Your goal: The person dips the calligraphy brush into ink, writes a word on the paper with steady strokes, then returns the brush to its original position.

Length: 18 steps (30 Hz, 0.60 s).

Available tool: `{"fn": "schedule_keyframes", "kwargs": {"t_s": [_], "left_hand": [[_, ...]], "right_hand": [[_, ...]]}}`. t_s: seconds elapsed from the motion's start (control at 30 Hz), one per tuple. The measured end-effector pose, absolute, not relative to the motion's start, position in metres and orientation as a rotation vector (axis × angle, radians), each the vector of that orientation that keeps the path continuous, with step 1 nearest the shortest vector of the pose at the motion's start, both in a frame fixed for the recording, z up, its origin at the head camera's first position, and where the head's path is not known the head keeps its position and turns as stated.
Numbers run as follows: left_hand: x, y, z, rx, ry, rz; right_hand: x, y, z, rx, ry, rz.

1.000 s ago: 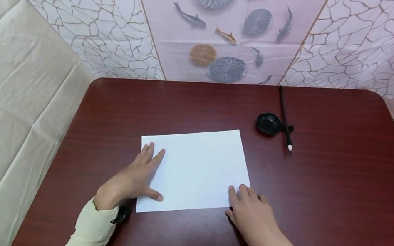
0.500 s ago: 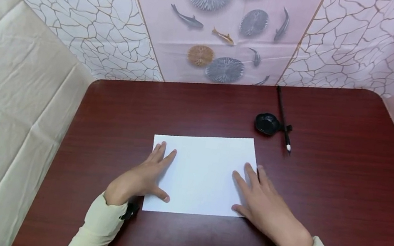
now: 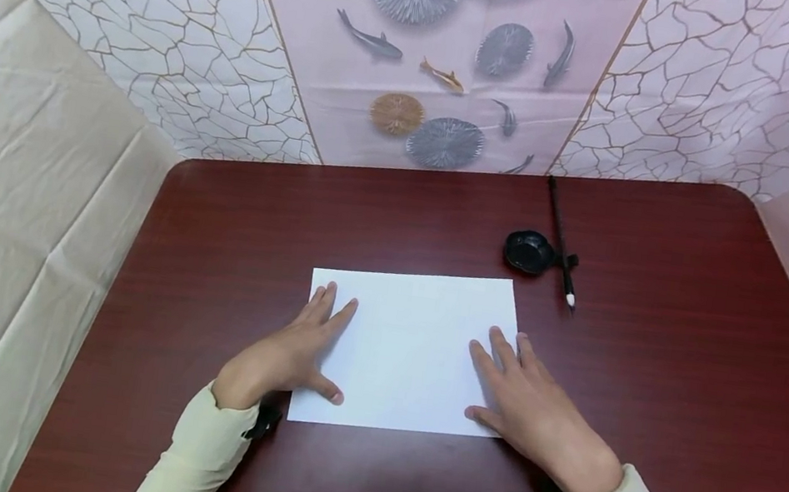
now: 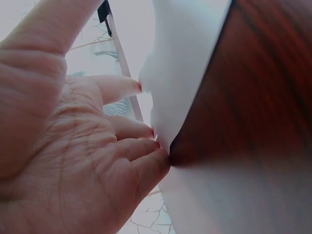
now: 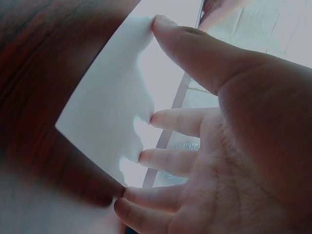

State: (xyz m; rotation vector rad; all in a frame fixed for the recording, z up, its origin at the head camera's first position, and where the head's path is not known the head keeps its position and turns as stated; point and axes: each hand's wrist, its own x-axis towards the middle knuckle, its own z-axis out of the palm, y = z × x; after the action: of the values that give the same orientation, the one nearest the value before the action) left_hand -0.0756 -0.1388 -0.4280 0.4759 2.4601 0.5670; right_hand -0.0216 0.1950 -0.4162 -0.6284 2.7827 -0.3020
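A blank white sheet of paper (image 3: 410, 349) lies flat on the dark red table, its long edges running nearly left to right. On its left end rests my left hand (image 3: 289, 349), fingers spread and fingertips touching the paper. My right hand (image 3: 541, 414) lies over the right end with spread fingers. The left wrist view shows the left palm (image 4: 73, 161) above the sheet, with the fingertips at the paper's edge. In the right wrist view the thumb and fingertips (image 5: 155, 118) touch the sheet near a corner.
Beyond the paper, to the right, sits a small black dish (image 3: 530, 252). A black writing brush (image 3: 560, 234) leans on the dish's side rest, its tip towards me. Patterned cloth (image 3: 458, 62) rises behind the table (image 3: 666, 360), and a plain cream cloth (image 3: 8, 250) hangs at the left.
The paper has shifted right and turned so that it lies straighter. My right hand has moved from the near right corner farther onto the right end. My left hand has moved right with the sheet.
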Motion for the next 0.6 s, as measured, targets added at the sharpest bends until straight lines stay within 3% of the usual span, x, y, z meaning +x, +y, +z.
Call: {"fn": "schedule_keyframes", "kwargs": {"t_s": [0.37,0.6], "left_hand": [[-0.073,-0.151,-0.422,0.465,2.481,0.594],[-0.076,-0.173,-0.421,0.508,2.449,0.559]], "right_hand": [[-0.035,0.207,-0.397,-0.668,2.915,-0.512],[-0.076,0.236,-0.364,-0.391,3.023,-0.849]]}}
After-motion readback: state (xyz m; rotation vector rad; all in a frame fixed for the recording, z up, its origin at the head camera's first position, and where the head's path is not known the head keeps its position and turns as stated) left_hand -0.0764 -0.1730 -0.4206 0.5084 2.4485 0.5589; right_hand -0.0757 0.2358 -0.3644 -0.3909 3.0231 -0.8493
